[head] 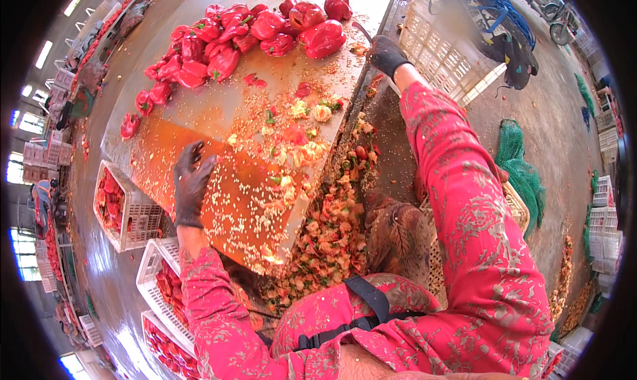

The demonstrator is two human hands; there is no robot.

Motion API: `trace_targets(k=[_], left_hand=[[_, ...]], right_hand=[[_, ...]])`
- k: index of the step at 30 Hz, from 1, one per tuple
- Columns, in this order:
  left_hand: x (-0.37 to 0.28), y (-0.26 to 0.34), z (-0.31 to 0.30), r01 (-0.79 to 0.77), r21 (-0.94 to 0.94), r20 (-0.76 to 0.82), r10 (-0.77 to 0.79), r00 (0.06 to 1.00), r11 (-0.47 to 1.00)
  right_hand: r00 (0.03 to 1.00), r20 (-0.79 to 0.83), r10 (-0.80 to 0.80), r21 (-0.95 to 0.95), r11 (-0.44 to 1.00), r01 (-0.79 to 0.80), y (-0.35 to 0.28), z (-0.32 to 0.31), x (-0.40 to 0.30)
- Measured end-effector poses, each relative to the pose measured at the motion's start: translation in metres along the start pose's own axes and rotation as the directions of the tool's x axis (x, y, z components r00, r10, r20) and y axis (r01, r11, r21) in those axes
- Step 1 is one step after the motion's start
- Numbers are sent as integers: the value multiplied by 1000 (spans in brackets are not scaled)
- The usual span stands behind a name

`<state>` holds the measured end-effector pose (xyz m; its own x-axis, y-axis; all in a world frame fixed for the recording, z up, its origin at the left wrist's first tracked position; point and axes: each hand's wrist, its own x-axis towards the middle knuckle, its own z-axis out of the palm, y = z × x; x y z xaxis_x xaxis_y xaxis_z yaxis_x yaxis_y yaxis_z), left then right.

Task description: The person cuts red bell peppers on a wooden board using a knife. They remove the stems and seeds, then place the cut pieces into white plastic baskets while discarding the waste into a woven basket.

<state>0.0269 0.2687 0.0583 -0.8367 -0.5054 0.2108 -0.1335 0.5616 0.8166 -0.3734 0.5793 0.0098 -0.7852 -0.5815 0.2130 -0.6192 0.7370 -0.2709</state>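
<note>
My right hand (388,56), in a dark glove, grips a small curved knife (362,30) at the far right edge of the table (199,106). Over the table's near left part is my left hand (191,181), also gloved, its fingers apart and nothing in them. Whole red bell peppers (219,46) lie heaped at the back, with the closest ones left of my right hand. Pale seeds (239,201) cover the wet orange-stained surface below my left hand. Cut cores (298,151) lie along the table's right side.
A pile of cores and scraps (328,230) fills the space between the table and my legs. Crates of red pepper pieces (124,225) stand at left. An upended white crate (438,46), blue straps (502,11) and green netting (517,176) are at right.
</note>
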Motion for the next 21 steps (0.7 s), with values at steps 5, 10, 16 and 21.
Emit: trace_targets(k=[5, 10, 16, 21], left_hand=[[90, -8, 60, 238, -249, 151, -205, 967, 939], [153, -42, 113, 303, -659, 179, -248, 952, 688], [211, -68, 172, 457, -738, 294, -374, 880, 496], [218, -77, 159, 259, -642, 31, -313, 949, 722]], right_hand=[[946, 256, -201, -138, 961, 241, -3, 15, 32], [894, 242, -377, 369, 888, 275, 9, 31, 14], [929, 239, -281, 683, 729, 45, -45, 38, -2], [953, 138, -270, 819, 572, 44, -59, 5, 2]])
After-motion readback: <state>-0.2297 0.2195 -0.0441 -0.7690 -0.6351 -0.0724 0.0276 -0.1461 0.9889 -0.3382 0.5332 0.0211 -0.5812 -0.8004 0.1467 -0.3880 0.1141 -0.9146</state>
